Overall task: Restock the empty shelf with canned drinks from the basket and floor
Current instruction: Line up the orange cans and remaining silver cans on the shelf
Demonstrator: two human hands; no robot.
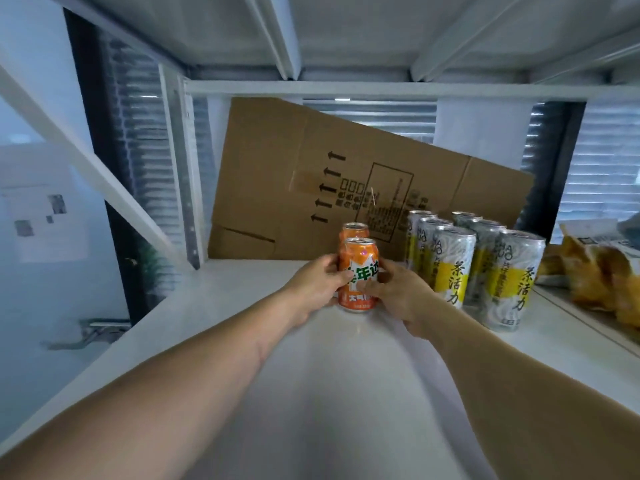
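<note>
Looking along the white shelf (242, 306), we see its bare surface run from the near edge to the back, with the ribbed underside of the shelf above (346, 29) close overhead. A flattened cardboard box (277, 188) stands tilted against the back, its printed arrows pointing left and its lower edge resting on the shelf. To the right of the middle stand the silver and yellow tall cans (478, 265), upright in two rows running back from the front, packed so that neighbours touch. Further right, at the picture's edge, lie packets of yellow snacks (595, 275) on what looks like a separate tray or board; we cannot make out more of them.

Our two forearms reach in from the near edge and meet at the front orange can (358, 275), which stands upright on the shelf just left of the tall cans and apart from them. Our left hand (315, 289) grips its left side with fingers curled round it, and our right hand (398, 292) holds its right side, thumb and fingers pressed on the label. Directly behind it stands a second orange can (355, 231), upright, just in front of the cardboard; whether the two cans touch we cannot tell.
</note>
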